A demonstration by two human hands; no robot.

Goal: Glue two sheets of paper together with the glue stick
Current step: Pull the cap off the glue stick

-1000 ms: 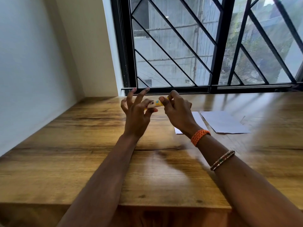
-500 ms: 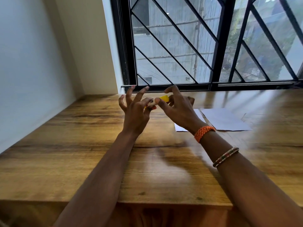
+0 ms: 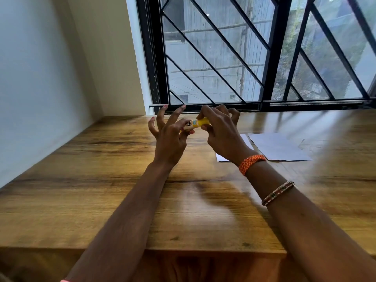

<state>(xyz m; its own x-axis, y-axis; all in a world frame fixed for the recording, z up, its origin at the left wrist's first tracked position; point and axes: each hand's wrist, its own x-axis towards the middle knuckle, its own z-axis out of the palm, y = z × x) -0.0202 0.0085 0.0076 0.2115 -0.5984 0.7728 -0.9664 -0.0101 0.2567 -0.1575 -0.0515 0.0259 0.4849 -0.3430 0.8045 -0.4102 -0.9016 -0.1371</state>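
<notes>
A small yellow glue stick [image 3: 196, 123] is held level above the wooden table [image 3: 101, 190], between both hands. My left hand [image 3: 169, 139] pinches its left end with thumb and forefinger, the other fingers spread upward. My right hand [image 3: 220, 133] grips its right end with curled fingers. Two white sheets of paper lie flat on the table to the right: one sheet [image 3: 278, 147] is fully visible, the other sheet [image 3: 222, 157] is mostly hidden behind my right wrist.
A white wall [image 3: 30, 88] borders the table on the left. A black-framed window with diagonal bars [image 3: 254, 58] runs along the table's far edge. The table's near edge [image 3: 183, 250] lies under my forearms.
Both hands stay on the glue stick and have shifted slightly; more of the stick's printed label now shows between the fingers. The papers have not moved.
</notes>
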